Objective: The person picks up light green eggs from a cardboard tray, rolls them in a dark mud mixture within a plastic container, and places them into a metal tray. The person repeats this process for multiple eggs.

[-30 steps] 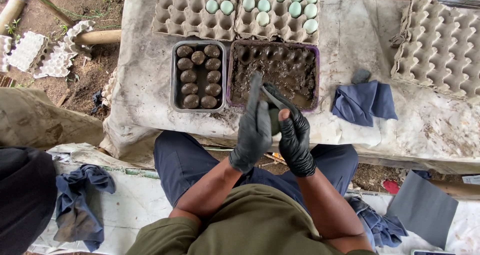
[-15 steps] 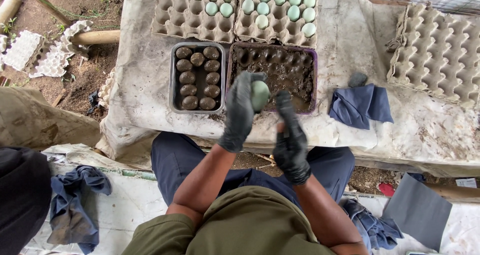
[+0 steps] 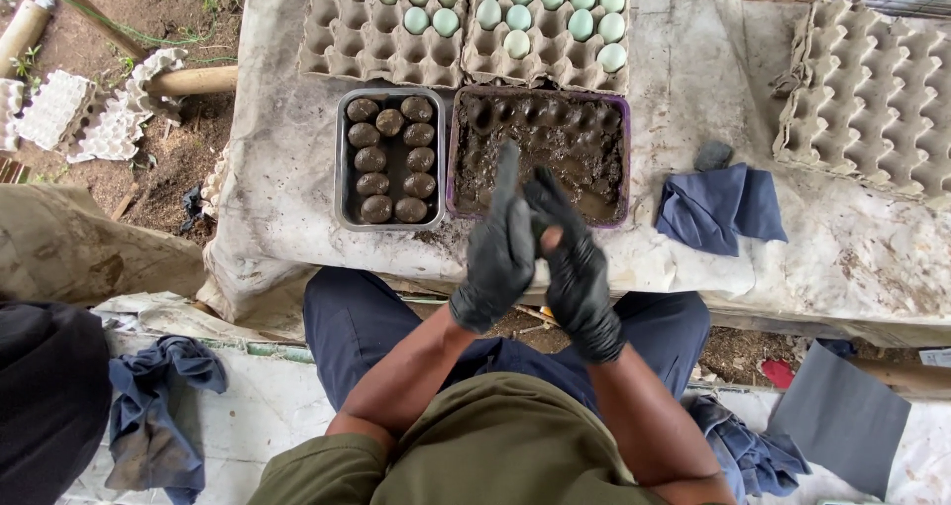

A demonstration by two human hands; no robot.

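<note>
My left hand point(image 3: 498, 257) and my right hand point(image 3: 573, 262), both in muddy black gloves, are pressed together just in front of the purple tray of dark mud point(image 3: 466, 183). Between the palms only a small pale patch of the egg point(image 3: 550, 239) shows; the gloves hide the rest of it. To the left stands a metal tray point(image 3: 341, 158) holding several mud-coated eggs point(image 3: 394, 158). Behind both trays lie cardboard egg flats point(image 3: 347, 50) with several pale green eggs point(image 3: 520, 18).
A blue cloth point(image 3: 718, 208) lies right of the mud tray, with a small dark lump point(image 3: 711, 155) above it. Empty egg flats point(image 3: 872, 89) sit at the far right. White flats point(image 3: 69, 114) lie on the dirt at left. More blue rags point(image 3: 154, 416) and a grey sheet point(image 3: 842, 416) are near my legs.
My left hand, which had held the pale green egg up over the mud tray, has come down and my right hand has closed against it, covering the egg.
</note>
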